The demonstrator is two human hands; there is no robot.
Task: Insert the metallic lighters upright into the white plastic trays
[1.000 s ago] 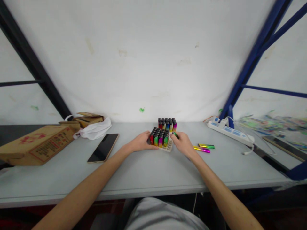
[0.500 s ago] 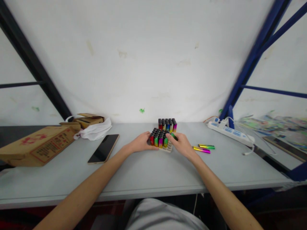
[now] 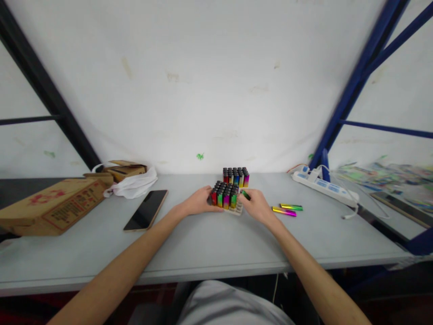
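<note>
**A:** From the head view, what's different from a moment back?

**B:** The right hand (image 3: 259,205). Half a second ago its fingers were right over the near tray of lighters (image 3: 226,197), with the green lighter (image 3: 246,195) tipped in above the corner. Now that hand has slid off a little toward three o'clock, and the green lighter pokes out of its fingertips beside the tray, not in a slot.

**A:** So it's still pinched?

**B:** Yes, thumb and forefinger closed on its lower end. The top end sticks out toward eleven o'clock, slanted, just beside the tray's right edge.

**A:** And the left hand (image 3: 199,202)?

**B:** Hasn't budged. It's curled against the tray's left side at nine o'clock, fingers pressed to the lighters there. I can't see whether it grips or only steadies.

**A:** What does that shift tell you?

**B:** My guess is the lighter didn't seat and is being lined up afresh. The tray's near right corner shows bare slots.

**A:** Anything else about?

**B:** A second full tray (image 3: 236,176) behind at twelve o'clock, two loose lighters (image 3: 287,209) on the desk (image 3: 203,243) at three, a phone (image 3: 146,209) off at nine.
</note>
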